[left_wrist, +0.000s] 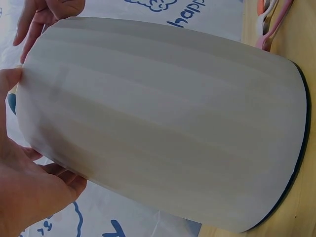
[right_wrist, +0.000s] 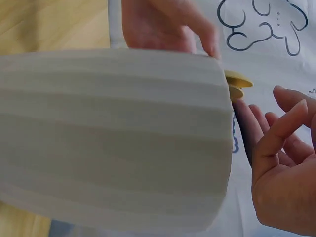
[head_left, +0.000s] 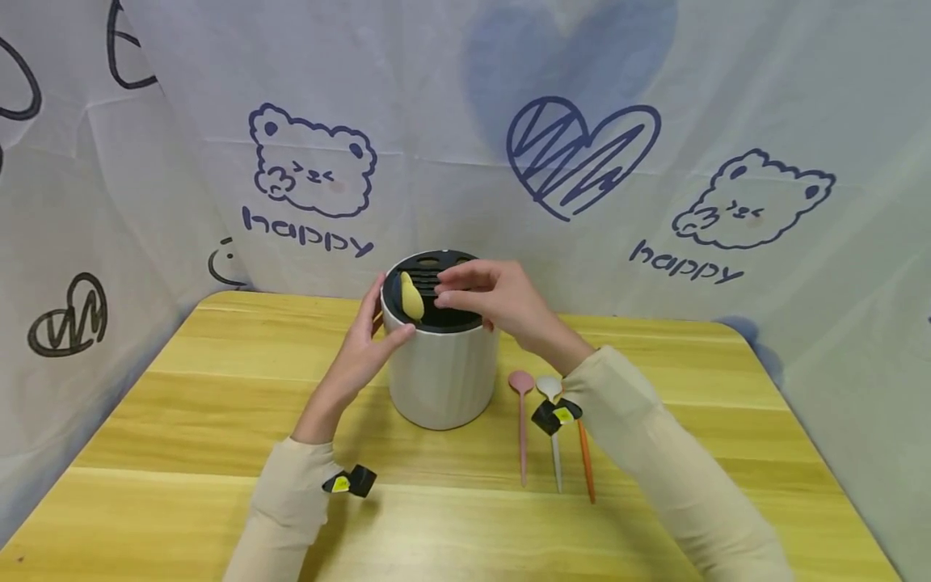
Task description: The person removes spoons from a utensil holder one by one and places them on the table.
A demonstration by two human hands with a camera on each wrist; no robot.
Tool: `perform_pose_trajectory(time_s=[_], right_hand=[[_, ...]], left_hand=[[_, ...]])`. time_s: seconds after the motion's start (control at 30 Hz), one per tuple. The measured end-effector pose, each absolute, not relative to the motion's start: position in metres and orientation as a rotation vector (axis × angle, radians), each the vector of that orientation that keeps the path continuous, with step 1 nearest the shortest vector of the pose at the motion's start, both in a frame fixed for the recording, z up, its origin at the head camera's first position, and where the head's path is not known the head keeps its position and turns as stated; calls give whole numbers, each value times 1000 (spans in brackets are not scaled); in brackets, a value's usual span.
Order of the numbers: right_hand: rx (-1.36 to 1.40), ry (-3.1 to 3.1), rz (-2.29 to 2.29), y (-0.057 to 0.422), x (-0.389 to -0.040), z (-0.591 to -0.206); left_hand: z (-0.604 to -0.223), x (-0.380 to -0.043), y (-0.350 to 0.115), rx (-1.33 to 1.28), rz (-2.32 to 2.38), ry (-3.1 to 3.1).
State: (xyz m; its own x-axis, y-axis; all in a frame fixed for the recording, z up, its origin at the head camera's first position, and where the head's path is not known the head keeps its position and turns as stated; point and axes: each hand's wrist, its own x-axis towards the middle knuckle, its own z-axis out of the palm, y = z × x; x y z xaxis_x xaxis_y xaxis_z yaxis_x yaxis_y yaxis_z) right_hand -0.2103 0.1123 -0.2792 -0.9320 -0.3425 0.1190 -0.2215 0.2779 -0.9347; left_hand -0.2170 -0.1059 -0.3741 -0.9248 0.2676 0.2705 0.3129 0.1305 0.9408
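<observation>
A white ribbed utensil holder [head_left: 442, 372] with a black slotted top [head_left: 454, 323] stands upright on the table. My left hand [head_left: 364, 343] holds its left side, thumb at the front of the rim and fingers round the far side. Yellow spoon heads [head_left: 412, 299] and a dark blue one [head_left: 397, 293] stick up at the left of the top, beside the left thumb. Over the right part of the top hovers my right hand [head_left: 502, 299], fingers loosely bent, thumb and forefinger apart, nothing between them. The spoons' handles are hidden inside the holder.
Right of the holder, a pink spoon [head_left: 521, 420], a white spoon [head_left: 549, 388] and an orange handle [head_left: 587, 465] lie on the wooden table [head_left: 218, 485]. The right wrist camera partly covers these. A printed white cloth [head_left: 436, 186] hangs behind the table.
</observation>
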Motion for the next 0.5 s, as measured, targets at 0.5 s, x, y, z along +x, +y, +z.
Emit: perform_pose_trajectory(time_s=[0.5], right_hand=[[-613, 2418, -1719, 96, -208, -287]], left_hand=[[-375, -217, -106, -606, -1966, -2310]])
